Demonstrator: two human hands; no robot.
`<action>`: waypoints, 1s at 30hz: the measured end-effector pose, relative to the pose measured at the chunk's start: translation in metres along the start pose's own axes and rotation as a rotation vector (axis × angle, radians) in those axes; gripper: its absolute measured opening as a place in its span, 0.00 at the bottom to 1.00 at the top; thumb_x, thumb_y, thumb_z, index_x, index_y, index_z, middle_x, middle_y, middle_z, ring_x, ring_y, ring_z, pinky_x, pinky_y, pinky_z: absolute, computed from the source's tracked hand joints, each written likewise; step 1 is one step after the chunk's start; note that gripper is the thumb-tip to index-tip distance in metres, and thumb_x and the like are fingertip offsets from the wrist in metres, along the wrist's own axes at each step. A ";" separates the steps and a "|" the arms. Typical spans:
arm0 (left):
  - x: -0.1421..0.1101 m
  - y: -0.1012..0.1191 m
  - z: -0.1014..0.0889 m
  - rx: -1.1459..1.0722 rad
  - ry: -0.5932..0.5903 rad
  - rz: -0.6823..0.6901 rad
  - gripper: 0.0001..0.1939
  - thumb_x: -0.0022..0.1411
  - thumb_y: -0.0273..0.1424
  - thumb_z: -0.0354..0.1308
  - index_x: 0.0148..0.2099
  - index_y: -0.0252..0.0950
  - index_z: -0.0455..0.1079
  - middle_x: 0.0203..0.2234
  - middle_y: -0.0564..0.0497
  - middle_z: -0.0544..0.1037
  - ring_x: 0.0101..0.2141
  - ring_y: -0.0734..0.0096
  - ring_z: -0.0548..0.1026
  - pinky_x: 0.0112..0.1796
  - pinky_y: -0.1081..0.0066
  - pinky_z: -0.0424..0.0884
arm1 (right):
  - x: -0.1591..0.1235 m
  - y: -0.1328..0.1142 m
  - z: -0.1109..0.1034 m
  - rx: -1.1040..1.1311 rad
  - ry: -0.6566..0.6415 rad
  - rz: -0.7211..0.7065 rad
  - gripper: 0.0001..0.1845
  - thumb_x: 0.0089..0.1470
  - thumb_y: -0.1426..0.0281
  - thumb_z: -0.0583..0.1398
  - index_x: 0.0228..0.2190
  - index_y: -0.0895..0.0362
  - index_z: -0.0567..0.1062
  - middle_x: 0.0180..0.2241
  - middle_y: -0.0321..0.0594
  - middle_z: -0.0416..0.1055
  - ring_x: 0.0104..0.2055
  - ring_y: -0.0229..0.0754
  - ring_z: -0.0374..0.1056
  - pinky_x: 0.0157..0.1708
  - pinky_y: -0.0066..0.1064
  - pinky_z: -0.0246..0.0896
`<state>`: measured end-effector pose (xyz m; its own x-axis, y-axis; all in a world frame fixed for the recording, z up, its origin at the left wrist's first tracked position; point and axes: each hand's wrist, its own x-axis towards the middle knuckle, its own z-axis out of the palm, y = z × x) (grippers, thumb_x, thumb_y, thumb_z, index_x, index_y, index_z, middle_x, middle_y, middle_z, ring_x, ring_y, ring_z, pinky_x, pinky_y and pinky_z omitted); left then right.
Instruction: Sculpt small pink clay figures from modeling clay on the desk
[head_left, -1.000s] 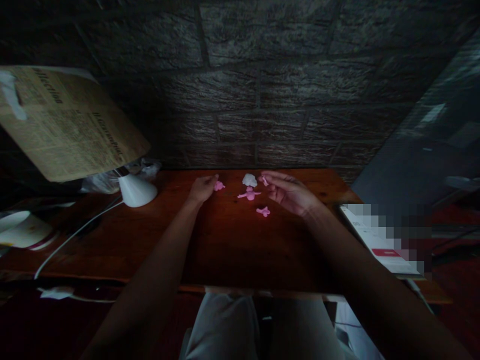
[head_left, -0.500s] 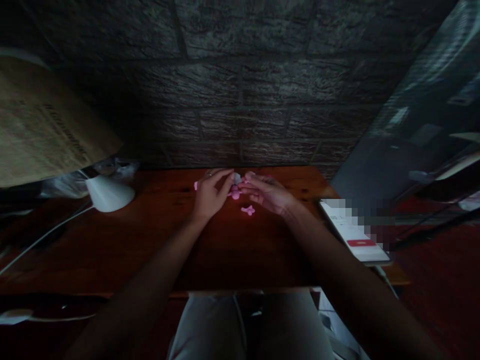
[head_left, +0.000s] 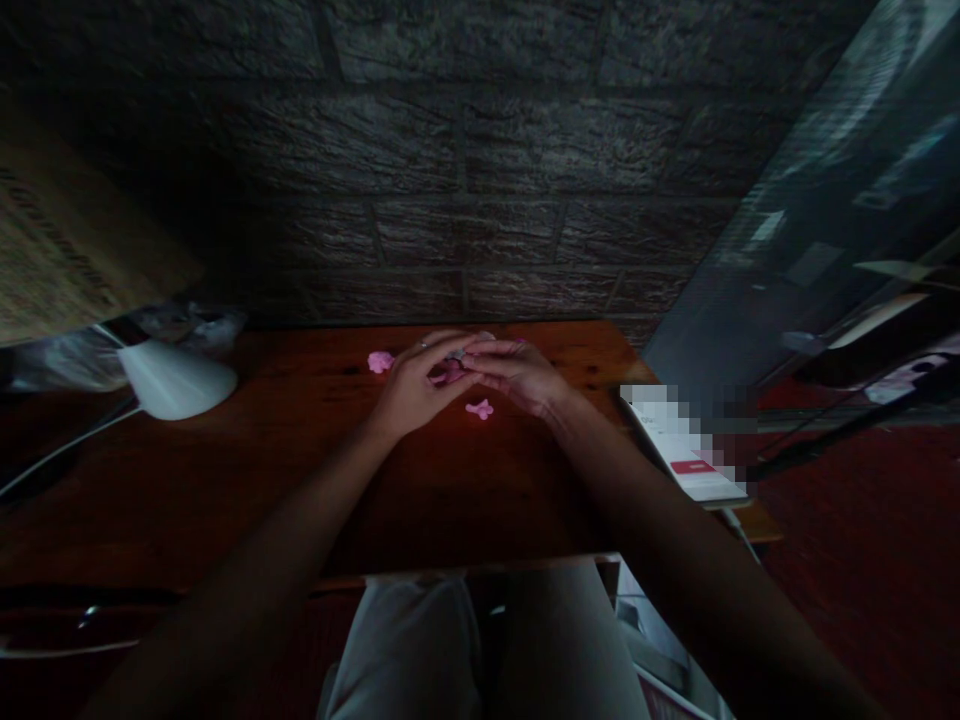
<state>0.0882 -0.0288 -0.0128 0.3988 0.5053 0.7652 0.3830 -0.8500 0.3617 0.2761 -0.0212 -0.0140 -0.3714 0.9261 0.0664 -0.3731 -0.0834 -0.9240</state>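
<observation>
A small pink piece [head_left: 450, 372] sits between the two hands at the far middle of the worktop [head_left: 315, 470], mostly covered by them, with a pale grey-white bit [head_left: 457, 353] showing just above it at the fingertips. The left hand [head_left: 416, 385] curls over the piece from the left, fingers bent and closed in toward it, a ring on one finger. The right hand [head_left: 517, 375] comes in from the right, its fingers likewise drawn together and meeting the left hand's fingertips over the piece. Both hands seem to pinch it, but the light is too dim to tell which one has the actual hold.

Just in front of the right hand, a second pink piece [head_left: 479, 408] lies loose on the wood, close to the hand but apart from it. A third pink piece [head_left: 379, 361] lies to the left of the left hand, near the back edge.

Further left stands a white lamp base [head_left: 176, 380] with its cable [head_left: 52, 455] running off toward the edge, and crumpled clear plastic [head_left: 187, 325] behind it. At the right end lies a white printed sheet [head_left: 694, 465]. A dark brick wall [head_left: 480, 170] backs the worktop. No container shows.
</observation>
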 end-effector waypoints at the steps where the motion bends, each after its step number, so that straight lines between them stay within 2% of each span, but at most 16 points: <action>1: 0.001 0.001 0.000 0.008 -0.004 0.009 0.18 0.64 0.31 0.66 0.56 0.40 0.75 0.53 0.44 0.80 0.53 0.62 0.78 0.53 0.61 0.76 | 0.000 0.001 0.001 -0.028 0.005 0.016 0.11 0.41 0.69 0.77 0.30 0.52 0.85 0.34 0.36 0.83 0.38 0.37 0.77 0.42 0.28 0.75; 5: 0.001 0.002 0.000 0.004 -0.016 0.008 0.13 0.64 0.30 0.67 0.51 0.40 0.78 0.51 0.45 0.80 0.51 0.62 0.79 0.52 0.61 0.77 | -0.002 0.003 0.004 -0.080 0.016 0.084 0.07 0.49 0.65 0.74 0.31 0.52 0.85 0.35 0.38 0.83 0.36 0.35 0.77 0.37 0.24 0.74; 9: 0.000 -0.001 0.002 0.022 -0.014 -0.007 0.16 0.63 0.26 0.67 0.53 0.39 0.76 0.50 0.45 0.81 0.50 0.63 0.80 0.52 0.61 0.77 | -0.003 0.001 0.005 -0.072 -0.031 0.099 0.05 0.55 0.65 0.71 0.32 0.53 0.84 0.37 0.40 0.83 0.37 0.36 0.78 0.36 0.24 0.73; 12: 0.000 -0.002 0.002 0.035 0.001 -0.023 0.18 0.62 0.28 0.68 0.54 0.39 0.76 0.50 0.44 0.82 0.50 0.62 0.80 0.53 0.60 0.76 | -0.005 -0.003 0.006 -0.052 -0.065 0.081 0.06 0.54 0.65 0.71 0.33 0.53 0.84 0.38 0.40 0.84 0.38 0.36 0.78 0.37 0.24 0.73; 15: 0.000 -0.002 0.001 0.036 0.023 -0.022 0.17 0.62 0.30 0.68 0.53 0.38 0.76 0.49 0.43 0.82 0.50 0.62 0.80 0.52 0.60 0.76 | -0.005 -0.003 0.005 -0.055 -0.040 0.046 0.09 0.49 0.64 0.74 0.33 0.52 0.84 0.37 0.39 0.83 0.38 0.35 0.77 0.39 0.24 0.72; 20: 0.001 0.001 0.000 0.026 0.010 0.000 0.15 0.64 0.26 0.66 0.52 0.38 0.76 0.49 0.44 0.82 0.50 0.64 0.80 0.51 0.62 0.77 | -0.003 -0.002 0.003 -0.105 0.004 0.027 0.10 0.44 0.66 0.76 0.29 0.51 0.84 0.36 0.37 0.82 0.39 0.37 0.76 0.42 0.29 0.73; 23: 0.000 0.000 -0.001 0.045 0.023 -0.027 0.14 0.63 0.26 0.66 0.52 0.38 0.77 0.48 0.44 0.82 0.50 0.64 0.80 0.51 0.61 0.77 | -0.003 -0.002 0.003 -0.075 -0.026 0.025 0.09 0.46 0.65 0.75 0.32 0.51 0.84 0.38 0.38 0.83 0.41 0.38 0.77 0.43 0.29 0.74; 30: 0.000 0.000 -0.001 0.019 0.029 -0.095 0.10 0.63 0.28 0.66 0.48 0.39 0.79 0.47 0.45 0.83 0.48 0.64 0.81 0.49 0.62 0.78 | -0.002 0.001 0.004 -0.055 -0.113 0.094 0.08 0.54 0.63 0.72 0.34 0.53 0.83 0.36 0.38 0.82 0.36 0.35 0.77 0.37 0.26 0.74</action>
<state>0.0874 -0.0288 -0.0119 0.3356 0.5785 0.7434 0.4336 -0.7955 0.4233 0.2730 -0.0248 -0.0132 -0.4966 0.8678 0.0173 -0.2864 -0.1450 -0.9471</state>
